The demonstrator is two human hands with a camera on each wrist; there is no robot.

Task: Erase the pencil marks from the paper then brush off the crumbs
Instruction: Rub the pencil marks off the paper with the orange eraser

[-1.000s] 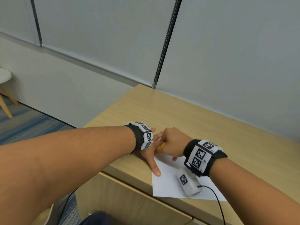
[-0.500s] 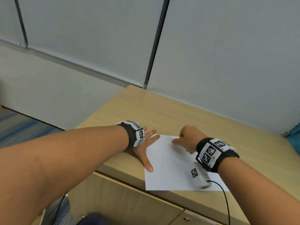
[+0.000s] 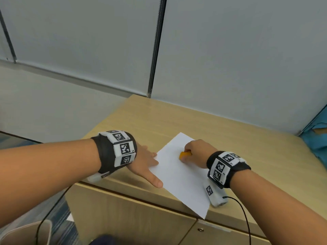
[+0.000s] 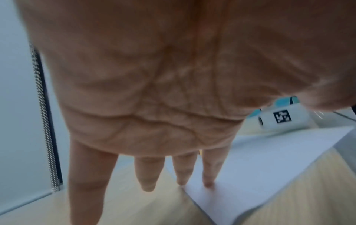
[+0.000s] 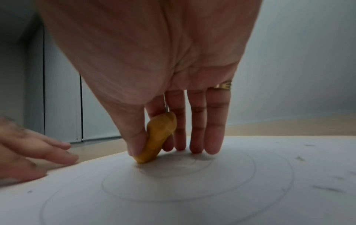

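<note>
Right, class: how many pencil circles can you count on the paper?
3, nested on the paper: a faint inner circle beside the eraser, a middle circle and an outer circle. The right hand may hide more.

We are working at a light wooden cabinet top (image 3: 221, 131), which is carrying a white sheet of paper (image 3: 184, 181) lying askew near its front edge, one corner hanging over; our left hand (image 3: 146, 161) is lying flat beside it.
</note>
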